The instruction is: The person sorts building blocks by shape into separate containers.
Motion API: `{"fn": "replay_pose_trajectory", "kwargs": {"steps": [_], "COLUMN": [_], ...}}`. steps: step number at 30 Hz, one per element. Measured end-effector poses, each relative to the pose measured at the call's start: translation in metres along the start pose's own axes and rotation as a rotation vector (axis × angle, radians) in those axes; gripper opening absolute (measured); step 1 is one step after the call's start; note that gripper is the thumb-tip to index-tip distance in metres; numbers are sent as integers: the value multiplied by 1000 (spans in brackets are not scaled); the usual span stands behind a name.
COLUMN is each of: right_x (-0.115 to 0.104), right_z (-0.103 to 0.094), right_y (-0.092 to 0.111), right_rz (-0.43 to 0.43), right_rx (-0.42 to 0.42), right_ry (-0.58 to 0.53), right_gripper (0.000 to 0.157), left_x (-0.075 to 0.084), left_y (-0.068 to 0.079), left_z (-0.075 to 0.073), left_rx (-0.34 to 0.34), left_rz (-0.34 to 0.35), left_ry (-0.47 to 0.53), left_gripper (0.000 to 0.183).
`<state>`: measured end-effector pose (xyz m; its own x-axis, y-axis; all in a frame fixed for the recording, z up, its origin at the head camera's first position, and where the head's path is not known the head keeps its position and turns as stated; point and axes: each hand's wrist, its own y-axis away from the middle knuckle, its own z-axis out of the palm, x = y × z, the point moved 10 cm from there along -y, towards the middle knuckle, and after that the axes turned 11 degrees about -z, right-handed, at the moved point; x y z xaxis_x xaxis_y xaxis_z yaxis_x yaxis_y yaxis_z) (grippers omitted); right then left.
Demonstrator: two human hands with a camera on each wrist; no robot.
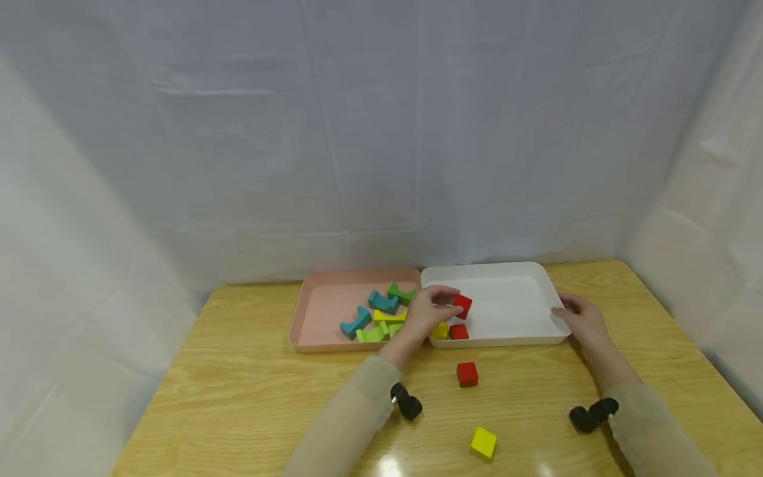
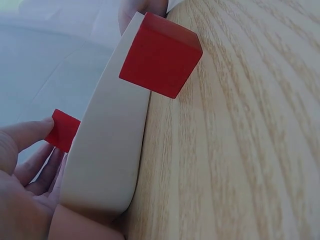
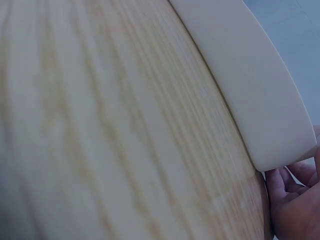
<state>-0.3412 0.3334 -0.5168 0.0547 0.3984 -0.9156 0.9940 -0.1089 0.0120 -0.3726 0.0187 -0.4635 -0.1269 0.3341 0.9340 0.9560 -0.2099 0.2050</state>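
Observation:
My left hand [image 1: 424, 311] pinches a red cube [image 1: 463, 305] between thumb and fingers over the left part of the white tray [image 1: 512, 305]. That held red cube [image 2: 64, 131] also shows past the tray wall in the left wrist view. Just below it in the tray lie another red block [image 1: 459, 332] and a yellow block [image 1: 440, 330], the latter partly hidden by the hand. At the tray's right end my right hand [image 1: 587, 324] grips the rim, thumb on top. Its fingers [image 3: 282, 182] curl by the tray's corner in the right wrist view.
A pink tray [image 1: 316, 311] adjoins the white one on the left, holding several arched blocks in blue, green and yellow. On the wooden table [image 1: 250, 397] in front sit a red cube [image 1: 467, 375] and a yellow cube [image 1: 483, 443]. White cloth [image 1: 357, 132] hangs behind.

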Motion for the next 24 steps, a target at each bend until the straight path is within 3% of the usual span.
{"fn": "replay_pose_trajectory", "kwargs": {"steps": [24], "right_x": [-2], "right_z": [-1], "right_y": [1], "right_rz": [-7], "right_rx": [5], "right_ry": [33], "right_gripper": [62], "left_x": [3], "left_y": [1], "left_z": [-2], "left_rx": [-8], "left_rz": [34], "left_ry": [36], "left_gripper": [23]}}
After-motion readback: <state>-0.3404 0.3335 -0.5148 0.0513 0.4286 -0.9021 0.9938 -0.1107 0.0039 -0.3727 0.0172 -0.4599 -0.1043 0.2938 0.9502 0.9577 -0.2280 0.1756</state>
